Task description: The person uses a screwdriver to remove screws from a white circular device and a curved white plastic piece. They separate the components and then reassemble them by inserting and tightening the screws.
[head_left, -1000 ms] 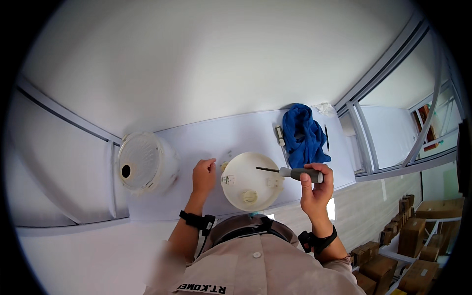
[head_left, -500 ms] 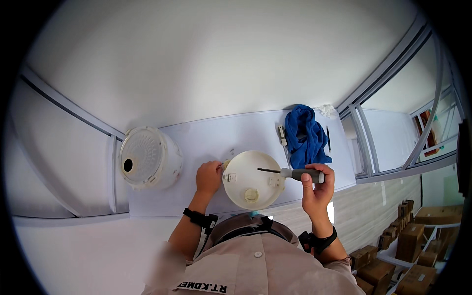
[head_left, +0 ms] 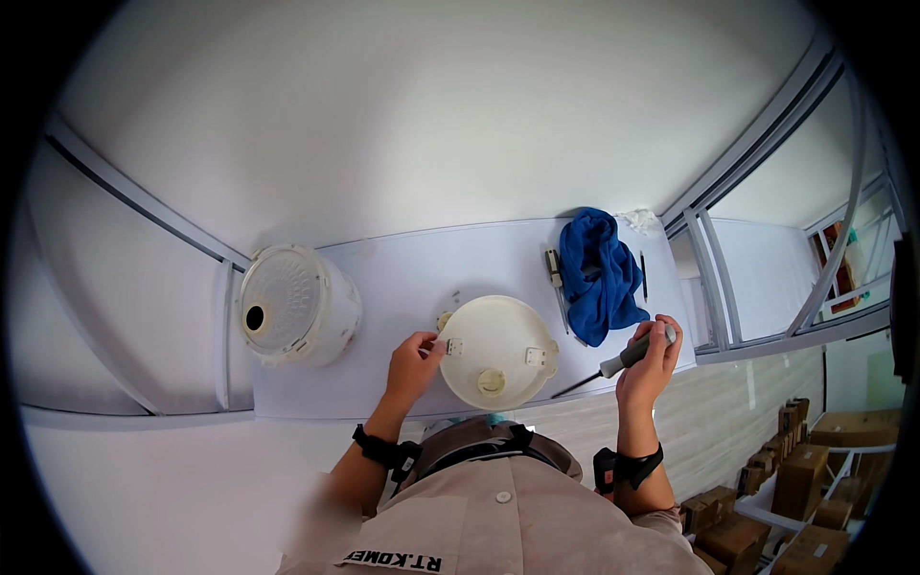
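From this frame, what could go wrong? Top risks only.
1. The white round part sits right by the front edge of the table; a bump might tip it off.
2. The right hand holds the screwdriver with its shaft angled toward that edge; it could snag the part's rim.
3. Small loose bits lie just beyond the part and could get swept away.

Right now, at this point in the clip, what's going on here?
A person is at a table. The right hand holds a screwdriver by its handle, tip off to the right of a white disc. The left hand is at the disc's left edge; whether it touches is unclear. A white tub stands at the left, and a blue cloth lies crumpled farther back, at the right.
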The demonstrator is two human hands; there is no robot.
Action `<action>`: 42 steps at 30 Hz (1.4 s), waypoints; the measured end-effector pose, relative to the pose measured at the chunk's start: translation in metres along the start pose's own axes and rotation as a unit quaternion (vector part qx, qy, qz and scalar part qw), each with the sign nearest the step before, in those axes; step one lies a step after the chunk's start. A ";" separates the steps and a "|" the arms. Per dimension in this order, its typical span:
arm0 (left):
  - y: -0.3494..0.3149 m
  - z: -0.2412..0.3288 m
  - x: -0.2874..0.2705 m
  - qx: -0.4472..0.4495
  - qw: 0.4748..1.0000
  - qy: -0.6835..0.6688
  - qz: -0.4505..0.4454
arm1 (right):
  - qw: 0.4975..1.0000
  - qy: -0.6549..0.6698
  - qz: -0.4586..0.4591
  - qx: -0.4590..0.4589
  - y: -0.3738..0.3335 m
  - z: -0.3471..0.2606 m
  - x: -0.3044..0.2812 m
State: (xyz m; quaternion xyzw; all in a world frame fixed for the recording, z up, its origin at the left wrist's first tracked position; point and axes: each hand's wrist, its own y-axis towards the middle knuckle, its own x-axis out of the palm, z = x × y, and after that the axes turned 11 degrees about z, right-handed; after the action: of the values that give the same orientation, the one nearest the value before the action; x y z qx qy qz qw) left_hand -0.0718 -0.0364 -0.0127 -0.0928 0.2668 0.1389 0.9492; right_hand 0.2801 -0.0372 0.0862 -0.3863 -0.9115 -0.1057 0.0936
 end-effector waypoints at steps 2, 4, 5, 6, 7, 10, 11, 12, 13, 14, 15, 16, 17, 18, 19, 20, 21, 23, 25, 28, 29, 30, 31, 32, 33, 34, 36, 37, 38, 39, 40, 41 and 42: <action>-0.009 0.004 0.000 0.028 0.999 0.021 -0.007 | 0.999 -0.035 -0.007 0.000 0.002 0.004 -0.001; -0.014 0.014 0.000 0.080 0.994 0.068 0.037 | 0.993 -0.093 -0.059 0.034 -0.004 0.002 0.004; -0.015 0.017 0.002 0.106 0.989 0.090 0.058 | 0.988 -0.122 -0.085 0.051 -0.007 0.001 0.005; -0.015 0.018 0.005 0.121 0.984 0.108 0.071 | 0.982 -0.131 -0.125 0.048 -0.010 0.009 0.005; -0.014 0.017 0.008 0.137 0.979 0.126 0.083 | 0.973 -0.181 -0.137 0.046 -0.015 0.013 0.010; -0.010 0.015 0.016 0.172 0.966 0.154 0.113 | 0.908 -0.336 -0.215 -0.127 -0.018 0.042 0.010; -0.008 0.014 0.017 0.182 0.962 0.160 0.122 | 0.886 -0.363 -0.226 -0.177 -0.020 0.048 0.014; -0.007 0.013 0.019 0.196 0.957 0.167 0.133 | 0.861 -0.388 -0.237 -0.226 -0.023 0.052 0.018; -0.006 0.011 0.021 0.210 0.951 0.174 0.144 | 0.855 -0.412 -0.242 -0.201 -0.026 0.053 0.020; -0.006 0.011 0.021 0.224 0.945 0.181 0.155 | 0.848 -0.436 -0.246 -0.176 -0.029 0.054 0.022; -0.006 0.012 0.023 0.236 0.940 0.184 0.164 | 0.839 -0.459 -0.250 -0.151 -0.030 0.055 0.023; -0.005 0.013 0.026 0.249 0.934 0.187 0.174 | 0.828 -0.480 -0.260 -0.128 -0.030 0.057 0.023; -0.004 0.014 0.028 0.261 0.929 0.190 0.183 | 0.816 -0.500 -0.269 -0.106 -0.030 0.061 0.022; -0.004 0.014 0.028 0.266 0.927 0.194 0.181 | 0.803 -0.521 -0.278 -0.083 -0.030 0.064 0.021; -0.003 0.014 0.028 0.270 0.925 0.198 0.179 | 0.799 -0.526 -0.286 -0.064 -0.029 0.066 0.020; -0.002 0.014 0.028 0.275 0.923 0.203 0.178 | 0.795 -0.530 -0.293 -0.046 -0.028 0.068 0.021; -0.002 0.013 0.029 0.276 0.923 0.205 0.175 | 0.790 -0.533 -0.301 -0.028 -0.027 0.071 0.020; -0.001 0.010 0.031 0.276 0.923 0.209 0.171 | 0.785 -0.528 -0.321 -0.039 -0.025 0.082 0.014; -0.001 0.006 0.034 0.277 0.922 0.202 0.178 | 0.787 -0.521 -0.325 -0.053 -0.025 0.093 0.010; -0.002 0.006 0.038 0.271 0.923 0.198 0.189 | 0.802 -0.507 -0.308 -0.069 -0.030 0.096 0.010; -0.003 0.007 0.039 0.268 0.923 0.198 0.192 | 0.808 -0.501 -0.304 -0.069 -0.031 0.093 0.010; -0.003 0.008 0.039 0.270 0.926 0.174 0.199 | 0.813 -0.494 -0.300 -0.069 -0.033 0.090 0.011; -0.002 0.009 0.038 0.272 0.928 0.150 0.206 | 0.825 -0.475 -0.296 -0.075 -0.035 0.088 0.010; 0.000 0.013 0.036 0.274 0.929 0.126 0.214 | 0.837 -0.455 -0.292 -0.082 -0.038 0.085 0.010; 0.001 0.017 0.034 0.287 0.926 0.103 0.222 | 0.849 -0.434 -0.288 -0.089 -0.040 0.080 0.010; 0.002 0.021 0.032 0.299 0.922 0.080 0.231 | 0.855 -0.424 -0.291 -0.065 -0.039 0.074 0.009; 0.002 0.034 0.024 0.329 0.913 0.039 0.239 | 0.867 -0.401 -0.295 -0.016 -0.038 0.062 0.006; 0.001 0.041 0.019 0.345 0.907 0.020 0.239 | 0.882 -0.368 -0.292 -0.036 -0.037 0.061 0.003; 0.000 0.050 0.012 0.363 0.901 0.001 0.239 | 0.896 -0.333 -0.288 -0.056 -0.036 0.060 -0.001; -0.002 0.062 0.006 0.386 0.888 -0.017 0.251 | 0.908 -0.299 -0.283 -0.076 -0.035 0.058 -0.003; -0.005 0.075 -0.002 0.408 0.874 -0.035 0.262 | 0.915 -0.273 -0.289 -0.068 -0.033 0.054 -0.005; -0.007 0.082 -0.007 0.428 0.859 -0.051 0.276 | 0.919 -0.255 -0.290 -0.076 -0.032 0.049 -0.004; -0.009 0.083 -0.008 0.413 0.864 -0.087 0.274 | 0.924 -0.236 -0.291 -0.083 -0.032 0.045 -0.003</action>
State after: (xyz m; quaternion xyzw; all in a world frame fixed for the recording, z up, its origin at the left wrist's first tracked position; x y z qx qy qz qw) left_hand -0.0350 -0.0260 0.0625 0.3973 0.2303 0.2780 0.8437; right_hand 0.2550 -0.0489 0.0382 -0.1246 -0.9674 -0.1091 -0.1916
